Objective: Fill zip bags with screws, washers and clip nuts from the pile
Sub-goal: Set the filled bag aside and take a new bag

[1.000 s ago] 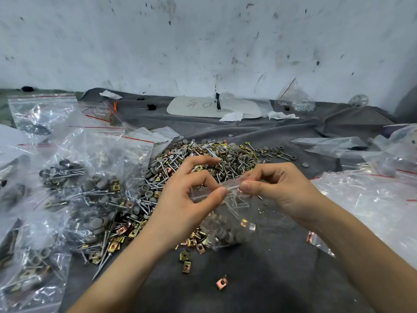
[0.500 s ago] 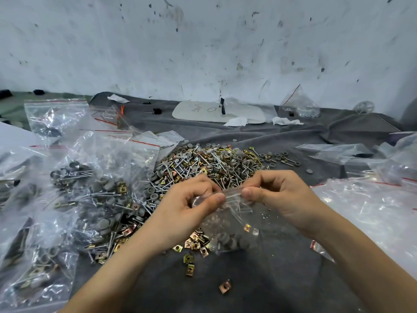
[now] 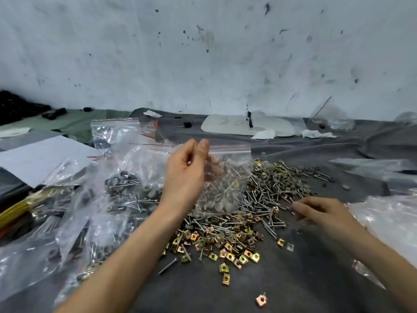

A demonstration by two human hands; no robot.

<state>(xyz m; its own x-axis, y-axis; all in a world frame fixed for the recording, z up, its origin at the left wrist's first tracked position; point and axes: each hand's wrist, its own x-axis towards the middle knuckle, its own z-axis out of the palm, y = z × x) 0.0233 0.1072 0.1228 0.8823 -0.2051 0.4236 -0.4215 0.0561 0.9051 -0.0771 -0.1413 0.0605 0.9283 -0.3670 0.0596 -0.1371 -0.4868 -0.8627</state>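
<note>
Surface: a creased grey cloth [image 3: 293,279] covers the table where I work; a strip of green cloth [image 3: 90,118] shows at the far left.
Room: a stained white wall [image 3: 203,53] rises straight from the table's back edge.
Back edge: a white board [image 3: 237,127] with handwriting lies flat near the wall, with scraps of white paper beside it.
Left edge: filled bags [image 3: 101,199] lie heaped, touching the left flank of the pile, and a white sheet [image 3: 40,159] lies beyond them.
Right edge: clear plastic bags [image 3: 388,218] lie crumpled along that side, just beside my right forearm.
Open room: bare cloth lies between my forearms at the near side, with a stray clip nut [image 3: 261,300] well apart from the rest.
Pile: screws and washers [image 3: 270,190] are heaped at the centre, and brassy clip nuts [image 3: 225,245] spread out along the heap's near side.
Zip bag: the zip bag [image 3: 225,177] hangs over the pile's left part with its red-lined top edge level – screws and grey washers sit in its lower half.
Left hand: my left hand [image 3: 187,172] is raised, thumb and fingers pinching the bag near its top left corner.
Right hand: my right hand [image 3: 320,211] is low at the pile's right edge, fingers loosely curled, fingertips at the screws – I cannot tell whether they have hold of one.
</note>
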